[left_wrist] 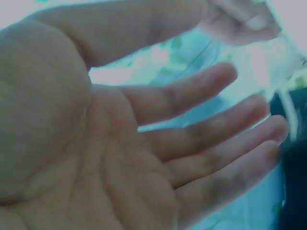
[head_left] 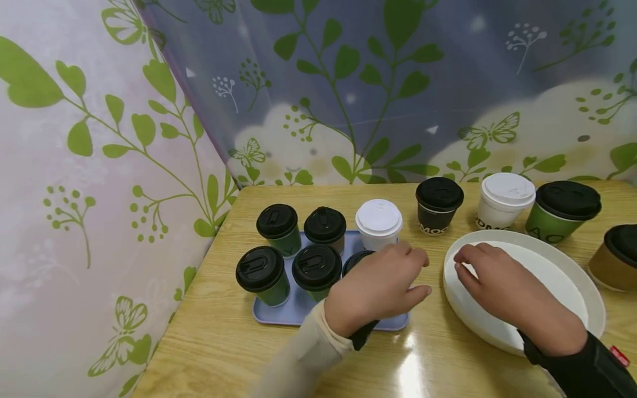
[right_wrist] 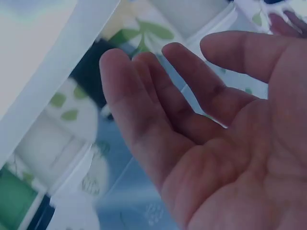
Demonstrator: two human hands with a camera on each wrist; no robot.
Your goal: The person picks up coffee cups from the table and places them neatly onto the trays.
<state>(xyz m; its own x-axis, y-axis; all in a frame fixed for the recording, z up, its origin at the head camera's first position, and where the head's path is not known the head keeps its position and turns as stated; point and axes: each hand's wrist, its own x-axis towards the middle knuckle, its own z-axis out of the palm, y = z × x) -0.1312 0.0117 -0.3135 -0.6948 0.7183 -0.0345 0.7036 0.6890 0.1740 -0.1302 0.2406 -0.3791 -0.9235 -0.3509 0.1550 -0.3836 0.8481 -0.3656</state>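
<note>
Holding nothing in left hand [head_left: 380, 282], loosely spread over right end of tray [head_left: 294, 310] bearing six cups [head_left: 264, 272], or in right hand [head_left: 507, 279], relaxed over plate [head_left: 554, 279] near four more cups.

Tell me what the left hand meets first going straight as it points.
The left hand probably meets the black cup first; the rim of the round tray lies near that line, depth unclear.
</note>
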